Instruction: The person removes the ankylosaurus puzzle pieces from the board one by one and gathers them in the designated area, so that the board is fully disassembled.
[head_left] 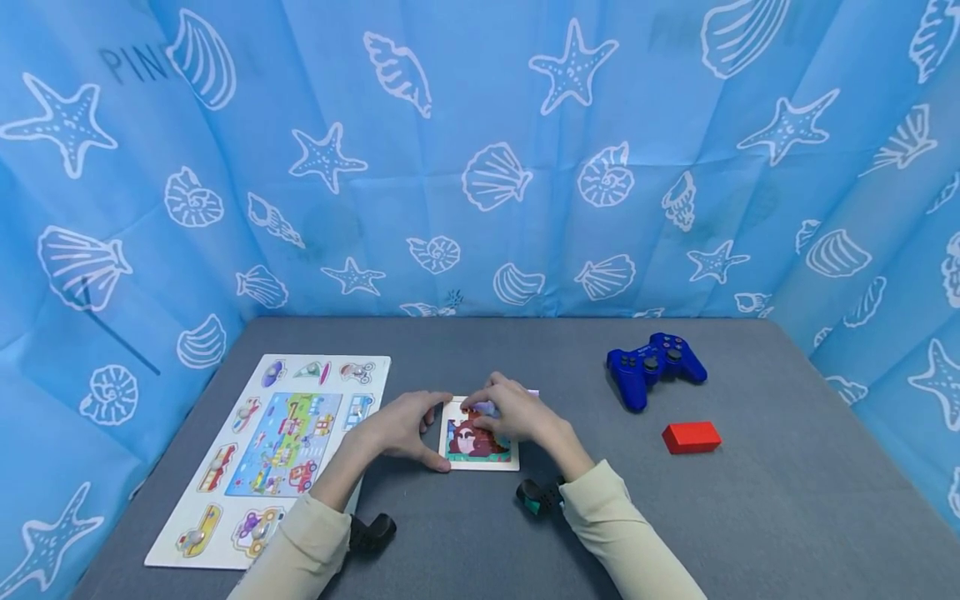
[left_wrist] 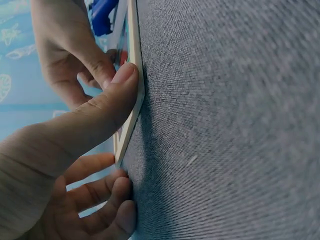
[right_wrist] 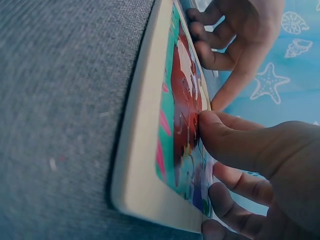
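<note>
A small jigsaw puzzle board [head_left: 480, 466] with a pale wooden frame and a brown animal picture lies on the table between both hands. My left hand [head_left: 405, 427] holds the frame by its left side, thumb at the near corner and forefinger at the far one. In the left wrist view the thumb [left_wrist: 112, 102] presses on the frame's edge. My right hand [head_left: 517, 414] is over the board's far right part, pinching a purplish puzzle piece [head_left: 486, 408] between thumb and forefinger. In the right wrist view the thumb tip [right_wrist: 212, 125] touches the picture. The right hand hides part of it.
To the left lies a large white knob puzzle board [head_left: 168, 546] with vehicle pieces. A blue game controller [head_left: 651, 367] and a red block [head_left: 691, 437] lie to the right. A pale flat piece [head_left: 533, 392] shows behind the right hand. A blue curtain [head_left: 480, 225] hangs behind the table.
</note>
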